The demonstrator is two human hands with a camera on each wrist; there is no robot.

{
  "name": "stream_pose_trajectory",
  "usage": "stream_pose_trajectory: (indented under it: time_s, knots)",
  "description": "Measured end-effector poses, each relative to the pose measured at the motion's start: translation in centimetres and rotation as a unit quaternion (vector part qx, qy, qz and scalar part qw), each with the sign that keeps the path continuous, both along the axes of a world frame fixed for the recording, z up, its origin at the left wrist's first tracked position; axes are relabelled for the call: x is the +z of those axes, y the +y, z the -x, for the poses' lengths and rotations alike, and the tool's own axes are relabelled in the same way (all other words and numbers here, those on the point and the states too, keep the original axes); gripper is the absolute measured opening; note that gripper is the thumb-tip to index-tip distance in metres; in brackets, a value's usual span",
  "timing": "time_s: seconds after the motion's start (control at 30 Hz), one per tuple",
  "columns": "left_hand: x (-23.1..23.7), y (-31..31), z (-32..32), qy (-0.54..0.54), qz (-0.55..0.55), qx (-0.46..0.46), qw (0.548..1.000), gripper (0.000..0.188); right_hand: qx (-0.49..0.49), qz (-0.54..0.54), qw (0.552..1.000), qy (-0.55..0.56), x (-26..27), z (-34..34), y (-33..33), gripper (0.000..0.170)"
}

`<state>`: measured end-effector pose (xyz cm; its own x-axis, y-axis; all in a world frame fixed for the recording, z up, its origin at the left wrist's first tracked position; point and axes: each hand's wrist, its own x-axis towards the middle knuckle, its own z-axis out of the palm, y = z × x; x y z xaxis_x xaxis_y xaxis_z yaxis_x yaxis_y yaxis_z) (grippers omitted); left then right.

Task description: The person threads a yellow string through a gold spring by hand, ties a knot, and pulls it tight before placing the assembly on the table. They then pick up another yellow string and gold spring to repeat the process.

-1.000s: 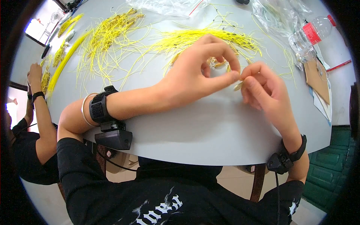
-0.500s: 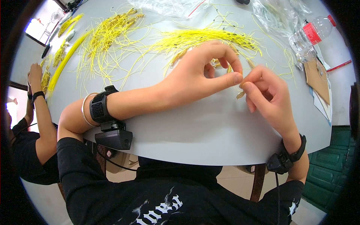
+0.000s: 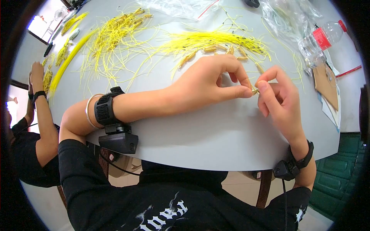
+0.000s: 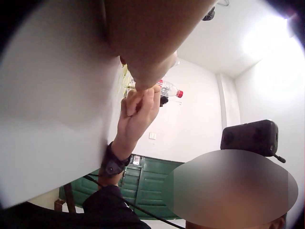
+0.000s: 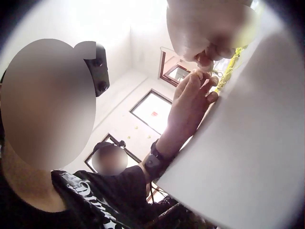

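Note:
My left hand point(image 3: 214, 79) reaches across the table, thumb and forefinger tips together. Against them, my right hand point(image 3: 280, 94) holds its thumb and forefinger pinched. A small gold-coloured piece point(image 3: 255, 91) shows between the two sets of fingertips, mostly hidden by them; its exact kind I cannot tell. In the right wrist view a tiny wire loop point(image 5: 218, 74) stands out beside the fingertips. Just beyond the left hand lie several gold coil springs point(image 3: 187, 59) along the near edge of a bundle of yellow cords point(image 3: 216, 39).
A tangled pile of yellow cords point(image 3: 119, 32) spreads at the left. Clear plastic bags point(image 3: 285, 19) lie at the back, with a red-capped bottle point(image 3: 322, 37) and a brown cardboard piece point(image 3: 325, 84) at the right. Another person's arm point(image 3: 44, 115) rests at the far left.
Both hands have come slightly down and to the right, fingertips still meeting. The small gold piece, hanging below the fingers before, is now between the two hands' fingertips.

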<state>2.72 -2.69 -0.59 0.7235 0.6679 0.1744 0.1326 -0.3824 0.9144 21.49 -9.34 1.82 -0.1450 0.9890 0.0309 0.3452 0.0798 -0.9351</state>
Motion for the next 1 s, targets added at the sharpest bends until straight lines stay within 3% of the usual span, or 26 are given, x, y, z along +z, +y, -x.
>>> stream_pose_trajectory:
  time_s: [0.17, 0.27, 0.37, 0.5, 0.7, 0.87, 1.0]
  knots:
    - [-0.3, 0.0, -0.2, -0.062, -0.069, -0.022, 0.995, 0.008, -0.013, -0.004, 1.000, 0.026, -0.1, -0.1, 0.1, 0.007]
    - [0.1, 0.3, 0.1, -0.114, -0.061, -0.095, 0.987, 0.007, 0.037, 0.003, 0.999, 0.012, -0.6, -0.3, 0.4, 0.009]
    - [-0.5, 0.2, -0.1, -0.208, 0.178, -0.158, 0.949, 0.005, 0.089, 0.037, 0.995, 0.002, -0.4, -0.3, 0.0, 0.009]
    - [-0.1, 0.4, 0.0, -0.249, 0.351, -0.089, 0.898, 0.009, 0.066, 0.001, 0.998, -0.010, -0.1, -0.6, 0.1, 0.010]
    - [0.1, 0.6, 0.1, -0.270, 0.385, -0.043, 0.882, 0.013, 0.084, -0.073, 0.990, -0.089, 0.5, -0.2, -0.2, 0.007]
    - [0.0, 0.3, -0.1, -0.230, 0.315, -0.058, 0.919, 0.020, 0.102, -0.108, 0.985, -0.092, 0.0, 0.0, -0.5, 0.004]
    - [-0.7, 0.3, -0.5, -0.196, 0.269, -0.073, 0.940, 0.019, 0.020, -0.149, 0.986, -0.067, -0.2, -0.3, -0.3, 0.004]
